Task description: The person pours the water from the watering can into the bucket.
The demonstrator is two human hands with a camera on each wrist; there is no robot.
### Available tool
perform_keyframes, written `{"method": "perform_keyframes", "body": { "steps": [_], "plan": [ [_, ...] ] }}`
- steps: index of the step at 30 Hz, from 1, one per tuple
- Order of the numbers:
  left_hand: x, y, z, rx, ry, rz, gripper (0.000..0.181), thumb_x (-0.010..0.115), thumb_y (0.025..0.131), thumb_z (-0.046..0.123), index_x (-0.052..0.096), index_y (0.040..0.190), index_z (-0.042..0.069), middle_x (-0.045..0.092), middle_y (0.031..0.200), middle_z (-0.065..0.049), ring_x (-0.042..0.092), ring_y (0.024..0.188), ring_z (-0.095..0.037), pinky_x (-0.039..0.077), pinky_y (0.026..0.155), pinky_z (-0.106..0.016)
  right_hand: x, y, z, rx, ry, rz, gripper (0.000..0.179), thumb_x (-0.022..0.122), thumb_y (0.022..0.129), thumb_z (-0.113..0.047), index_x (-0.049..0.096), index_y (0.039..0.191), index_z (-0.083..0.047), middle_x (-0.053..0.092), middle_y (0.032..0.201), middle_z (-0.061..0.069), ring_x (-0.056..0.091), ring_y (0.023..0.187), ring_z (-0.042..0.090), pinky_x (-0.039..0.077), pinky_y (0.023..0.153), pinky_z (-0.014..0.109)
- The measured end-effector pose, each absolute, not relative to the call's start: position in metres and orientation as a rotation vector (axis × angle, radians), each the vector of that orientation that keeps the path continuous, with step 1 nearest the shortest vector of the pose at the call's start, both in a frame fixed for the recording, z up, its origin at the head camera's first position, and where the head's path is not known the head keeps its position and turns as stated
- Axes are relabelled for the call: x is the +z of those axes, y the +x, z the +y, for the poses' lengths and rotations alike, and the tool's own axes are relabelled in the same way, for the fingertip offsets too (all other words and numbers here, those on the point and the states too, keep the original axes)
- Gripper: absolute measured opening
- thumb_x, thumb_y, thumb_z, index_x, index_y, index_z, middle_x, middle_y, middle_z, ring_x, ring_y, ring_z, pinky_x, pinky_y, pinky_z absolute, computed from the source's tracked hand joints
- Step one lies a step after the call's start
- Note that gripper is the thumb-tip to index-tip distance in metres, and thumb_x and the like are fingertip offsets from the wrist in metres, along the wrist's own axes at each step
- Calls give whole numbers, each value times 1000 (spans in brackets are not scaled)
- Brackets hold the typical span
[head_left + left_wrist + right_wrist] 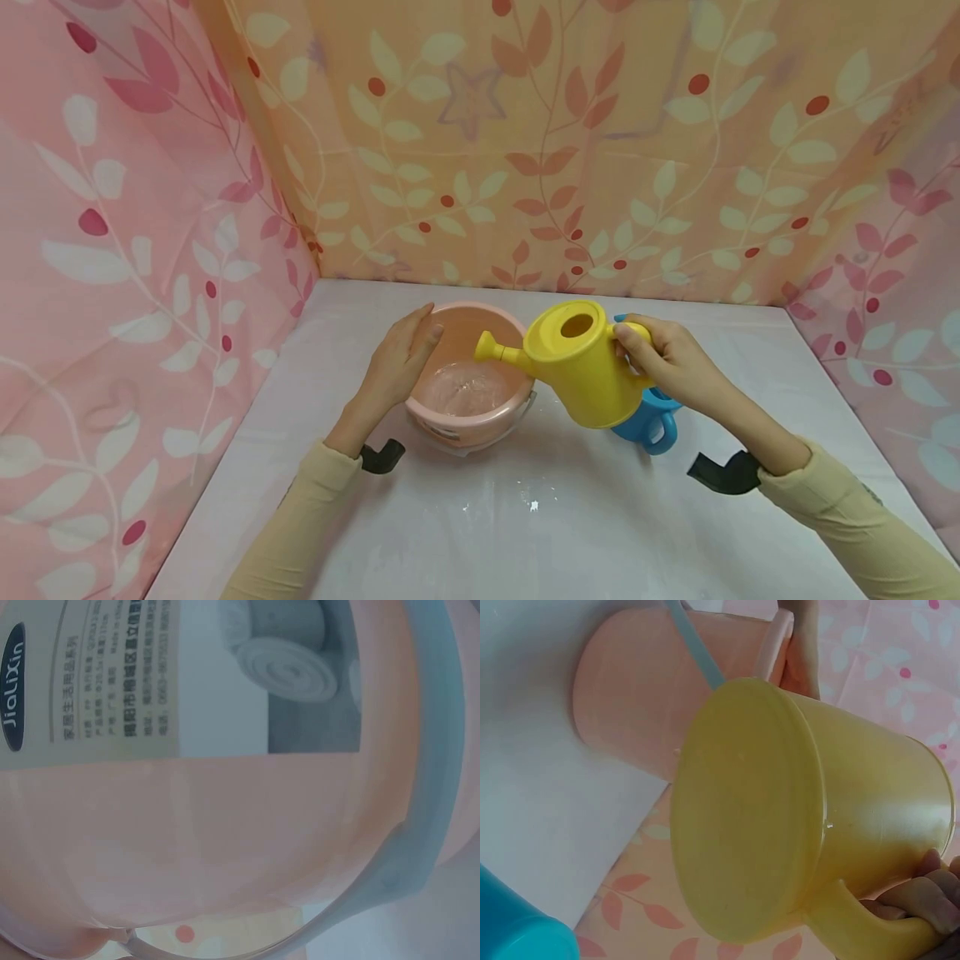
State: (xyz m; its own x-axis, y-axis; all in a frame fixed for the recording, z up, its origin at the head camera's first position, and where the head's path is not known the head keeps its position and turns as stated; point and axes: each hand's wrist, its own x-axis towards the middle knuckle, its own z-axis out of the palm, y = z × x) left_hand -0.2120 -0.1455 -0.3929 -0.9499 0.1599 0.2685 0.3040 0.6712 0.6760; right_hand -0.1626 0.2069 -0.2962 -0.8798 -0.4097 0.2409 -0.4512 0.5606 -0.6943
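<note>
My right hand (667, 354) grips the handle of a yellow watering can (592, 375). The can leans left, its sprinkler head (487, 347) over the right side of a pink bucket (472, 425). Rippling water (465, 390) lies in the bottom of the bucket. At the bucket's left rim, my left hand (397, 358) rests with its fingers extended and the thumb over the opening. The left wrist view is filled by the bucket's labelled side and its pale bail handle (435, 735). From the right wrist, the can's round base (742, 817) shows in front of the bucket.
Behind the watering can stands a blue vessel with a loop handle (662, 435), partly hidden. Water drops (532, 505) dot the white tabletop (480, 550) in front of the bucket. Patterned cloth walls (480, 167) enclose the table at the back and sides.
</note>
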Motion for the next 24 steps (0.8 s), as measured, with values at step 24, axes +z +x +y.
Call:
{"method": "perform_keyframes", "body": {
  "steps": [24],
  "plan": [
    [-392, -212, -145, -1141, -376, -2704, 63, 31, 95, 58, 33, 145, 18, 36, 147, -6, 30, 136, -26, 28, 107, -52, -291, -164, 206, 1262, 759, -2759, 21, 44, 99, -20, 54, 84, -9, 47, 65, 6, 48, 62, 23, 42, 48, 26]
  ]
}}
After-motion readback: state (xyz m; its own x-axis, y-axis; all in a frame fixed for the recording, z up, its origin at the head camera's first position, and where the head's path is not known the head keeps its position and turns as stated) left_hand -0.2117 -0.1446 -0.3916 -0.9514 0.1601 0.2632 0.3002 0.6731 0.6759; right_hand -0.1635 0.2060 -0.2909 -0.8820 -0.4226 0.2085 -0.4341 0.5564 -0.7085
